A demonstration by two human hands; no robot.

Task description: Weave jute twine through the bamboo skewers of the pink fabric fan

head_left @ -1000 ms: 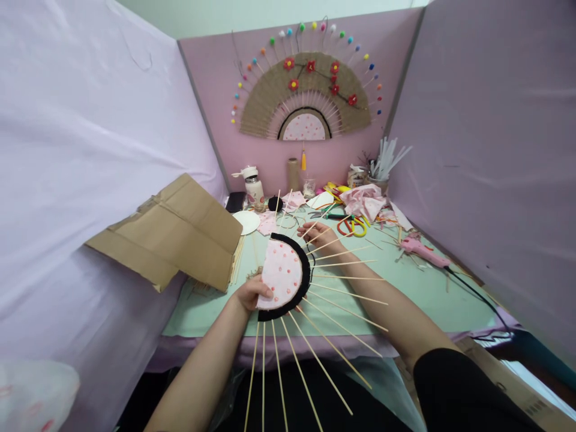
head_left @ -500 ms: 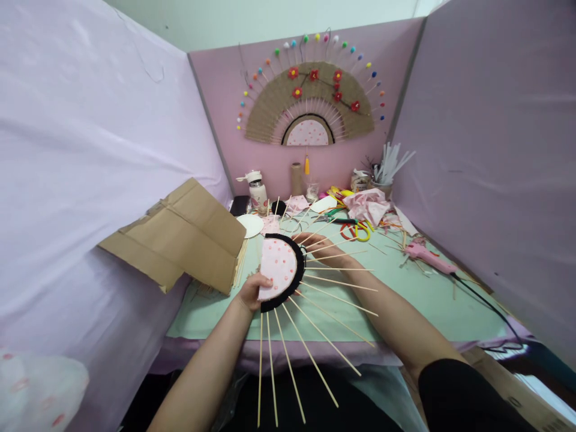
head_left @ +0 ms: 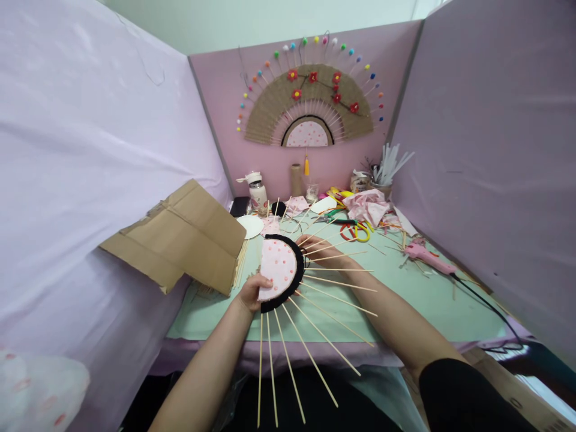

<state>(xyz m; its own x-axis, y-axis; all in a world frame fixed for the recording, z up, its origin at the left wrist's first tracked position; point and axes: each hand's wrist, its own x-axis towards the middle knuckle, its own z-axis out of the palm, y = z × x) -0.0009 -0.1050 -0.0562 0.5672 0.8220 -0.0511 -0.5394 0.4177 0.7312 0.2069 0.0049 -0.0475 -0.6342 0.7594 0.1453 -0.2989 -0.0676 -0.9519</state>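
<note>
One half-round polka-dot fan point(head_left: 278, 267) is clamped under the left hand's point(head_left: 252, 291) thumb; beyond that grip, the right hand point(head_left: 320, 249) curls behind bamboo sticks point(head_left: 290, 366), its hold unclear.

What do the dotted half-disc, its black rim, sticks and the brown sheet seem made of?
Half-disc: matte, perhaps printed cloth over card; pink dots, flat face.
Rim: perhaps felt or yarn; dull black.
Sticks: likely bamboo, unpainted; pale, thin, straight.
Sheet: apparently cardboard, matte; brown, creased.
</note>
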